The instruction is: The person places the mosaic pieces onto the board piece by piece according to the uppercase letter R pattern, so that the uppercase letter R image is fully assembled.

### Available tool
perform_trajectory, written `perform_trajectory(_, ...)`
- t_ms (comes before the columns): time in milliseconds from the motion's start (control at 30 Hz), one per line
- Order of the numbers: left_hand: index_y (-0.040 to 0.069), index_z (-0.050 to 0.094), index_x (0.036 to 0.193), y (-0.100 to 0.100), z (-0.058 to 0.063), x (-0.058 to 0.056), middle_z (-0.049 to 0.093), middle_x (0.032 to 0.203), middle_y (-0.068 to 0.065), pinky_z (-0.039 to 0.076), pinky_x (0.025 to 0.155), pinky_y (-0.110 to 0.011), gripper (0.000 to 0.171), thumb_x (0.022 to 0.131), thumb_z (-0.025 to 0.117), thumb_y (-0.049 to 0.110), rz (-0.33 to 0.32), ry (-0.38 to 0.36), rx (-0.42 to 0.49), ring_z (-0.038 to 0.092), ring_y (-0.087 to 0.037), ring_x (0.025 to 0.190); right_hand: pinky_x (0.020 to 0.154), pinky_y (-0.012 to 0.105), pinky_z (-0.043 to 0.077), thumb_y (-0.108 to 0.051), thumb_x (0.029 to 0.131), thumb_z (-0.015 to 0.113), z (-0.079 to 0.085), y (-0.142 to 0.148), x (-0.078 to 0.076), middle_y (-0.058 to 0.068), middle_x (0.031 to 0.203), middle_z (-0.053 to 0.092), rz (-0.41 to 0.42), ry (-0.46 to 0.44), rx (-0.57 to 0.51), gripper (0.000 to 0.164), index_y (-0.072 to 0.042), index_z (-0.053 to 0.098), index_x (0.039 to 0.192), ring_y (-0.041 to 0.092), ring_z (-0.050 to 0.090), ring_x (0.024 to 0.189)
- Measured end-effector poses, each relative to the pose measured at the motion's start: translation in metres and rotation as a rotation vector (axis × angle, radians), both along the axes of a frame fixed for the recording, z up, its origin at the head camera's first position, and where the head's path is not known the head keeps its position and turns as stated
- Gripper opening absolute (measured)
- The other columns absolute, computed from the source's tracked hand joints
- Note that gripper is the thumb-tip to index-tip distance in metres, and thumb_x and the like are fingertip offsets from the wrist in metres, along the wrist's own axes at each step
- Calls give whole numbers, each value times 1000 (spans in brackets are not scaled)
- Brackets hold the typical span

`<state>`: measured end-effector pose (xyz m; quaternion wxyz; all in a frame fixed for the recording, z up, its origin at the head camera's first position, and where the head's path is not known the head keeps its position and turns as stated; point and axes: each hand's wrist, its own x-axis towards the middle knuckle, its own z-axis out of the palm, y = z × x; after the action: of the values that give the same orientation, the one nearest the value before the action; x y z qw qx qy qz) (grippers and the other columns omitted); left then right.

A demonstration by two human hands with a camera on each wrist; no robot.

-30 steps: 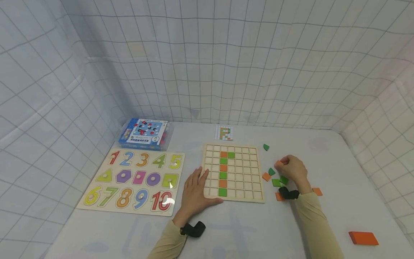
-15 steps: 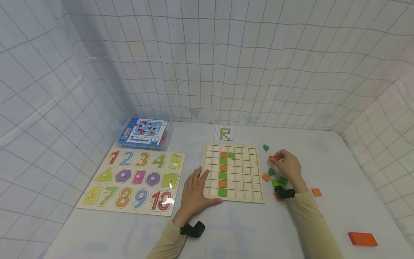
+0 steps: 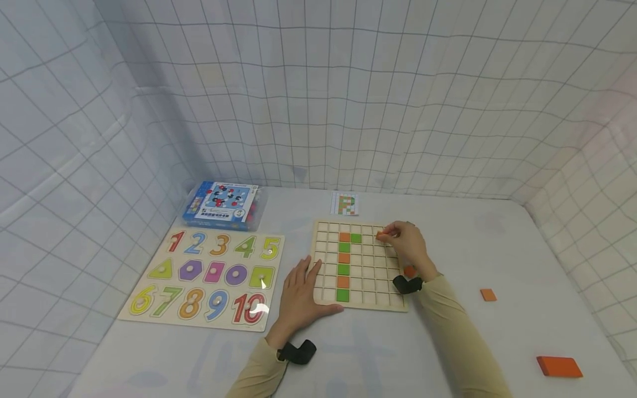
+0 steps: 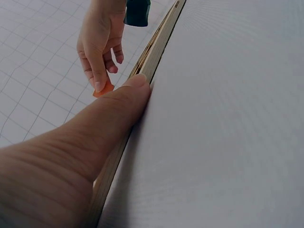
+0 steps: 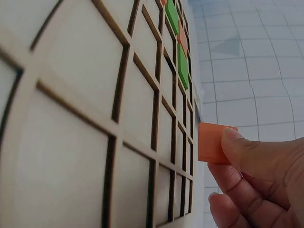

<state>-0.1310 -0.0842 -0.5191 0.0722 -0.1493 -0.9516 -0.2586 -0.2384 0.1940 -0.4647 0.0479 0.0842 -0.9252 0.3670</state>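
A wooden grid board (image 3: 370, 279) lies in the middle of the table. Orange and green square tiles alternate down one of its columns, with a green tile (image 3: 355, 238) beside the top one. My left hand (image 3: 300, 296) rests on the board's left side, fingers extended; its thumb (image 4: 116, 107) lies along the front edge. Between thumb and fingers, my right hand (image 3: 410, 244) pinches an orange square tile (image 5: 210, 141) above the board's upper right cells. In the right wrist view that tile is held clear of the grid. The right hand and arm hide most of the loose green pieces.
A number-and-shape puzzle board (image 3: 199, 282) lies at left, a clear plastic box with a blue label (image 3: 221, 204) behind it. A pattern card (image 3: 344, 204) lies beyond the grid. At right are a loose orange tile (image 3: 488, 294) and an orange block (image 3: 559, 366).
My right hand has carried the orange tile leftward from the loose pieces to over the board's upper right. My left hand has stayed in place.
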Motion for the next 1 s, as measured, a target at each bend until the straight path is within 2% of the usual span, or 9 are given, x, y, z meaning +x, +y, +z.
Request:
perform_trajectory(133, 8, 35, 146, 0, 0, -1, 24, 152, -16, 17, 109, -48, 111, 62, 72, 70, -2, 3, -5, 18, -31, 139, 59, 33, 45, -23, 84, 74, 0, -11, -4, 7, 82, 66, 33, -26, 7, 21, -4, 67, 88, 22, 59, 72)
perform_trajectory(300, 8, 35, 146, 0, -1, -1, 23, 152, -16, 17, 109, -48, 110, 63, 72, 69, -3, 8, -6, 18, -31, 139, 63, 35, 47, -26, 86, 72, -2, -20, -9, 6, 83, 66, 35, -58, 50, 21, -6, 68, 90, 21, 60, 73)
perform_trajectory(633, 8, 35, 147, -1, -3, -2, 23, 152, -16, 18, 109, -48, 111, 62, 72, 69, -8, 24, 0, 18, -31, 139, 69, 40, 48, -23, 89, 69, -5, -27, -14, 4, 85, 67, 62, -76, 85, 16, -7, 68, 92, 23, 61, 77)
perform_trajectory(1000, 8, 35, 146, 0, -1, -1, 24, 151, -16, 18, 109, -49, 111, 62, 74, 68, -4, 1, 18, 18, -32, 139, 69, 41, 50, -26, 90, 66, -4, -32, -16, 8, 91, 67, 71, -90, 269, 20, -9, 71, 100, 26, 62, 81)
